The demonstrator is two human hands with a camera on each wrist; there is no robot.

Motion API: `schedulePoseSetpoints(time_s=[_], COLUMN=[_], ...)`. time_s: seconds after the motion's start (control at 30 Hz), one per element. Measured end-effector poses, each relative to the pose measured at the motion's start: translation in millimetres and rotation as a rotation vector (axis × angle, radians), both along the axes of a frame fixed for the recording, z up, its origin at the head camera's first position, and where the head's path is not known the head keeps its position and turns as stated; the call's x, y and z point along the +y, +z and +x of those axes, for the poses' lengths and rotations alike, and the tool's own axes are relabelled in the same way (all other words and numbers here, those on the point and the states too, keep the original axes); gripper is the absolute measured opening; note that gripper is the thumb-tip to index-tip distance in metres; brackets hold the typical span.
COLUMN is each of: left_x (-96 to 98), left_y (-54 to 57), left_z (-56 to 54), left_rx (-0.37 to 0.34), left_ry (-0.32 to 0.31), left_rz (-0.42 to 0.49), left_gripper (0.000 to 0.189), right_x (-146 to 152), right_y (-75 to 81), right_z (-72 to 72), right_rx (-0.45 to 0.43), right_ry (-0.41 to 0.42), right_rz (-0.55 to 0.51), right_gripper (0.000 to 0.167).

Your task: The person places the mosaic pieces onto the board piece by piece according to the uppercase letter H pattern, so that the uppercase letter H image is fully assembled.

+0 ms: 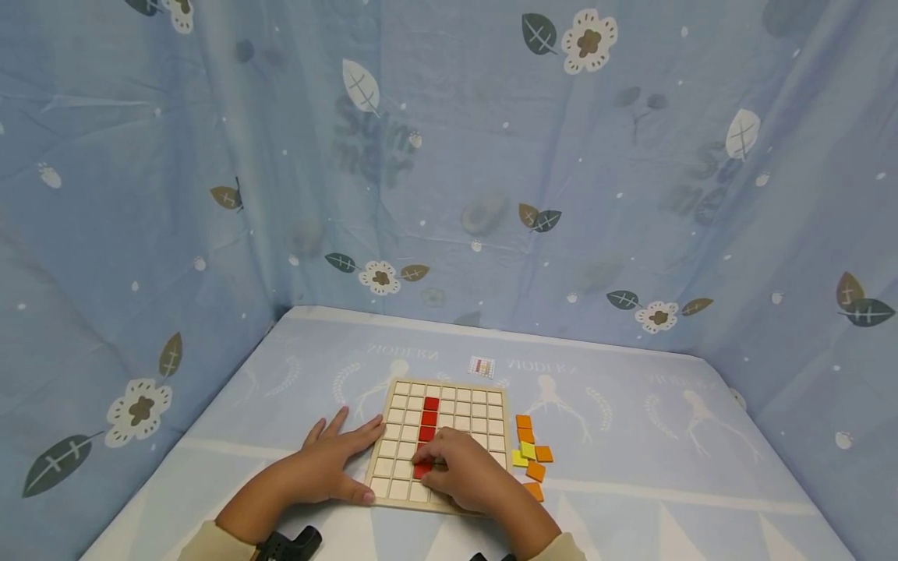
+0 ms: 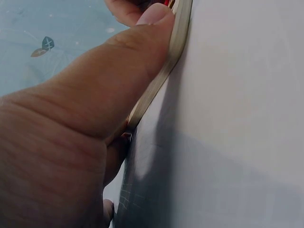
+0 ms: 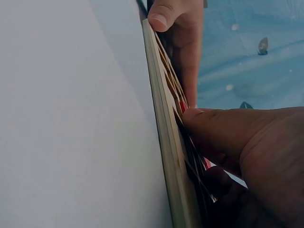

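A wooden grid board [image 1: 382, 467] lies on the table, with a column of red square tiles [image 1: 429, 418] set in its cells. My left hand [image 1: 319, 465] spreads its fingers along the board's left side; thumb and fingertips touch the frame. In the left wrist view the left thumb [image 2: 128, 57] lies against the board's edge [image 2: 166, 71]. Over the lower middle of the board, my right hand [image 1: 459, 467] pinches a red tile [image 1: 422, 471] at the column's near end. Its thumb [image 3: 213, 126] is beside a bit of red in the right wrist view; the fingertips are partly hidden.
Right of the board lie several loose orange tiles [image 1: 544, 453] and two yellow tiles [image 1: 528, 449]. A small card [image 1: 482, 366] with a printed coloured grid is behind the board. A blue patterned curtain [image 1: 449, 156] hangs around the table's back and sides.
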State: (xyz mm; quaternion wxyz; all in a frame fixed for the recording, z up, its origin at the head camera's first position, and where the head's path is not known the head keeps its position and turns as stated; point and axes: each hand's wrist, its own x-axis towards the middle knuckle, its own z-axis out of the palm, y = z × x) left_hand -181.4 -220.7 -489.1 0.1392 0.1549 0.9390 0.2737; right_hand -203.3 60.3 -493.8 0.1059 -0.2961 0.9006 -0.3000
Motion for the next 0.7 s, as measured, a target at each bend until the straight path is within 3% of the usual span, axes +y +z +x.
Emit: schedulePoseSetpoints(time_s=[0.7], left_x=[-1.8], left_y=[-3.8], left_z=[-1.6], left_rx=[-0.002], left_ry=[-0.006], left_rz=[-0.002], left_gripper=[0.112], right_x=[1.7], right_y=[1.2], right_z=[4.2], right_rx=[-0.041], right_ry=[-0.049], right_rz=[-0.041], right_gripper=[0.021])
